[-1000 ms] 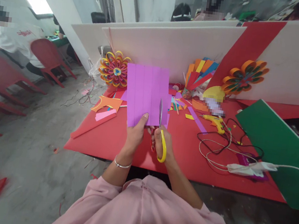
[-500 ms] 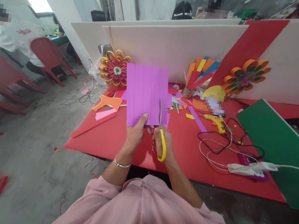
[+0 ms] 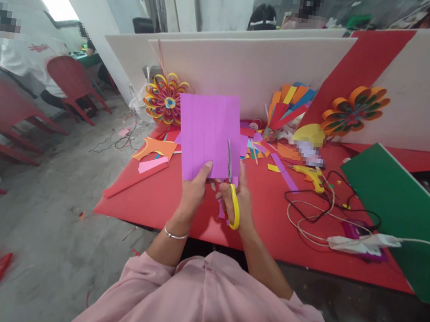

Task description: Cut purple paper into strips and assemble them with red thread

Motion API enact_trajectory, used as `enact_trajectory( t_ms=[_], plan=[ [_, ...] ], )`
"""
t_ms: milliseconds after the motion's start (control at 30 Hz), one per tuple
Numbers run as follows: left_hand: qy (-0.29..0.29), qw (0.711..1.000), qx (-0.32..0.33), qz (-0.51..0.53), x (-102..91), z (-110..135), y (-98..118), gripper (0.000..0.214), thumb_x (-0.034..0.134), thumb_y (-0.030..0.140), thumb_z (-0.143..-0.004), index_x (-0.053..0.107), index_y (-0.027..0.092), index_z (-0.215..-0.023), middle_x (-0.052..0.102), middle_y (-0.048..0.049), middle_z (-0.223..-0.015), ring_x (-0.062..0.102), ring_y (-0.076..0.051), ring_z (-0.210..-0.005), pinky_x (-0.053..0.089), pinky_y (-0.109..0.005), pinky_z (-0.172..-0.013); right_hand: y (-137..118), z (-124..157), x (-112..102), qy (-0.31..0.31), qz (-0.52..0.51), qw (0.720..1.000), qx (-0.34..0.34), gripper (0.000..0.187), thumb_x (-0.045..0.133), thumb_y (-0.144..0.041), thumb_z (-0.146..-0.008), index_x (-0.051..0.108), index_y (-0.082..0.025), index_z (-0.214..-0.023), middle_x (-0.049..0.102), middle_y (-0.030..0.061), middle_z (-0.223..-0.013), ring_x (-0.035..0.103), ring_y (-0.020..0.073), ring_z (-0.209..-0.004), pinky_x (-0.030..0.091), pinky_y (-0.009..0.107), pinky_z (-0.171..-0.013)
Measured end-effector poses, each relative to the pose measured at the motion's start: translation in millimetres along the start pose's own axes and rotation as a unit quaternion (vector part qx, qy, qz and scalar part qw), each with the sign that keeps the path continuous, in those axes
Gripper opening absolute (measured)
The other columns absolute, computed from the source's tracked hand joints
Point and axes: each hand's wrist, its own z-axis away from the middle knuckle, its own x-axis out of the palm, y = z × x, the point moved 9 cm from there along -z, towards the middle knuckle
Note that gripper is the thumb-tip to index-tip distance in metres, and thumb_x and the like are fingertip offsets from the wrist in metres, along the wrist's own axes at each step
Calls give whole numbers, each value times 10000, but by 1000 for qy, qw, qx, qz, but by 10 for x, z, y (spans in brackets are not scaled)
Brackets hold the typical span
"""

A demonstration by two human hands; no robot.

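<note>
A purple sheet of paper [image 3: 208,134], marked with several lengthwise lines, is held upright above the table. My left hand [image 3: 196,185] pinches its lower edge, the thumb lying on the front face. My right hand [image 3: 240,201] grips a pair of scissors with yellow handles [image 3: 236,211]. The blades point up and lie over the right part of the sheet near its lower edge; I cannot tell how far apart they are. The right index finger stretches up beside the handles. A small purple piece [image 3: 222,209] shows below the sheet, by the right hand.
The red table [image 3: 146,199] bears paper scraps, an orange cut-out [image 3: 157,149], a yellow glue gun [image 3: 310,178], tangled cables and a white power strip [image 3: 358,243]. Paper flowers [image 3: 170,102] lean on white boards. A green board [image 3: 402,212] lies at right. Red chairs [image 3: 65,75] stand left.
The sheet has tilted slightly and its top edge has shifted a little left. My right index finger has straightened upward. A purple piece now shows below, by the scissors.
</note>
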Motion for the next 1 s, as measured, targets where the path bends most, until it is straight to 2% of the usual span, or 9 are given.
enact_trajectory(
  t_ms=[133,200,267,333,433,533,600,733,1000],
  plan=[
    [-21,998,-18,61,-178,-143,146,395,761,570,-803,698,180,-798,601,25,-547,562,-121,-429,477,-241,-418,-24,3,-100,-9,5,1000,7,1039,649,-713,-926,161,-251,-1718,713,-23,-724,485,104,-413,395,208,-392],
    [-64,992,-60,87,-231,-268,204,538,619,697,-868,732,171,-859,656,-13,-593,622,-144,-484,537,-265,-490,-44,15,-134,-21,11,1000,0,1033,621,-712,-944,140,-245,-1728,713,-13,-715,490,108,-413,408,210,-391],
    [-85,988,-86,96,-288,-421,265,612,549,742,-895,755,167,-938,749,-72,-742,736,-185,-670,567,-262,-563,-43,27,-164,-29,18,999,-5,1021,600,-713,-955,132,-243,-1732,713,-8,-713,493,110,-408,419,213,-384],
    [-91,986,-119,73,-311,-570,257,524,632,679,-888,745,167,-895,764,-85,-764,775,-211,-781,576,-256,-601,-16,38,-178,-36,27,999,-2,1022,584,-715,-963,108,-242,-1733,716,-6,-720,503,113,-410,435,215,-384],
    [-59,992,-108,27,-332,-756,269,279,844,415,-777,700,176,-788,721,-33,-656,765,-188,-739,571,-229,-618,16,59,-164,-55,41,998,6,1029,576,-716,-966,90,-232,-1733,723,1,-724,513,116,-416,449,215,-388],
    [-89,989,-117,10,-199,-791,223,272,905,271,-681,723,160,-850,764,-50,-730,785,-234,-798,628,-305,-731,-6,84,-156,-71,51,996,13,1025,580,-713,-961,112,-227,-1732,734,14,-731,537,124,-420,456,218,-389],
    [-105,985,-134,10,-138,-763,174,311,905,262,-664,742,144,-901,792,-77,-802,794,-268,-835,648,-365,-783,-37,96,-188,-67,67,995,21,1055,615,-706,-940,112,-226,-1733,740,18,-731,582,141,-440,470,222,-395],
    [-75,985,-154,14,-207,-725,99,331,892,248,-635,759,127,-913,807,-101,-845,798,-288,-868,654,-386,-803,-62,119,-234,-67,79,994,36,1149,723,-640,-891,49,-256,-1738,745,0,-759,638,159,-470,508,236,-420],
    [-48,991,-118,35,-319,-766,114,330,907,263,-618,757,146,-888,809,-97,-826,800,-302,-890,654,-379,-804,196,178,-130,-88,14,996,32,1137,674,-635,-922,-46,-291,-1732,648,-52,-738,520,111,-453,450,218,-410]
  ],
)
